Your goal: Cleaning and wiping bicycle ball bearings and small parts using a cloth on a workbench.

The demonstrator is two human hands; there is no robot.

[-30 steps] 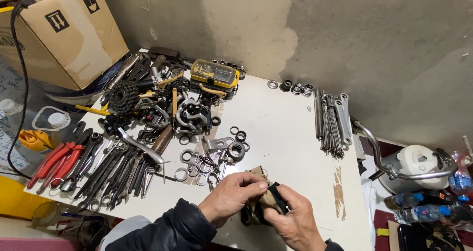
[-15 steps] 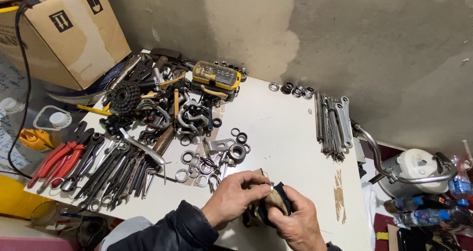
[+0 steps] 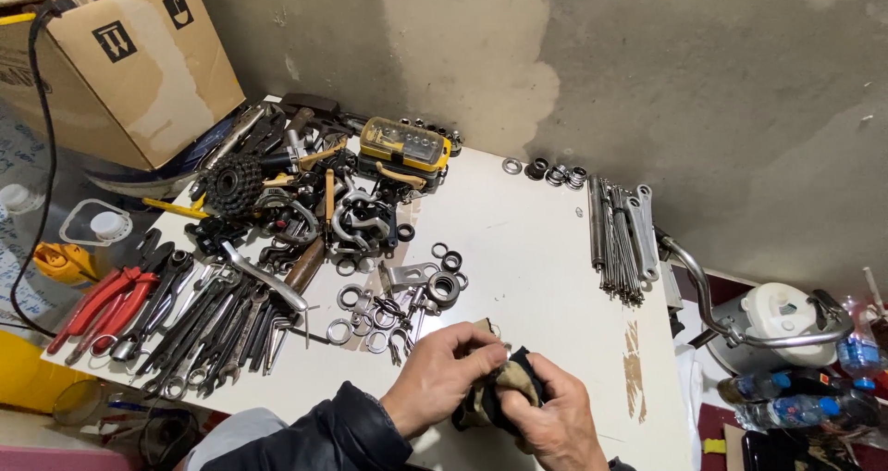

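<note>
Both hands meet low in the head view over the near edge of a white table (image 3: 527,249). My left hand (image 3: 442,374) pinches the top of a tan and black rag (image 3: 499,388). My right hand (image 3: 550,415) closes around the rag from below and the right. Whatever is wrapped inside the rag is hidden. Just beyond my left hand lie several steel rings and washers (image 3: 356,318) and a round bearing (image 3: 444,288).
Wrenches and red-handled pliers (image 3: 102,304) lie in a row at the left. A black sprocket (image 3: 233,184), a yellow bit case (image 3: 404,145), a spoke bundle (image 3: 618,240), a cardboard box (image 3: 111,64) and a bent metal tube (image 3: 721,314) surround the table.
My right hand has rolled further over the rag, covering more of its black part. The camera has tipped slightly; the tools on the table have not moved.
</note>
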